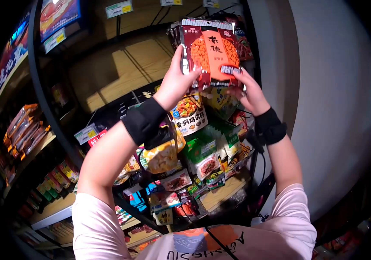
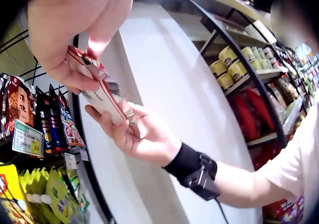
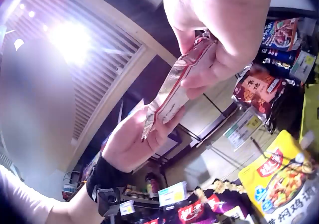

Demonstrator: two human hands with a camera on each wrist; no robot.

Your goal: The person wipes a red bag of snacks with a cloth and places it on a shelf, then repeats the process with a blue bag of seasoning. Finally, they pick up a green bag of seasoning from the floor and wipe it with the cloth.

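A dark red and orange seasoning packet (image 1: 213, 54) with Chinese lettering is held upright in front of the upper shelf, its printed face toward the head camera. My left hand (image 1: 177, 81) grips its left edge, thumb across the front. At the lower right corner, my right hand (image 1: 250, 93) pinches it between thumb and fingers. From the side, in the left wrist view, the packet (image 2: 107, 97) looks thin, with a pale back. Packets of the same design (image 3: 256, 87) hang on the rack behind it, above a price tag (image 3: 242, 126).
Below the hands hang a yellow chicken-seasoning pouch (image 1: 190, 115) and several green bags (image 1: 200, 143). A black shelf post (image 1: 42, 73) stands at left, with stacked packets (image 1: 25, 130) beyond it. A pale wall (image 1: 324, 86) borders the right side. Cans (image 2: 229, 59) line a farther shelf.
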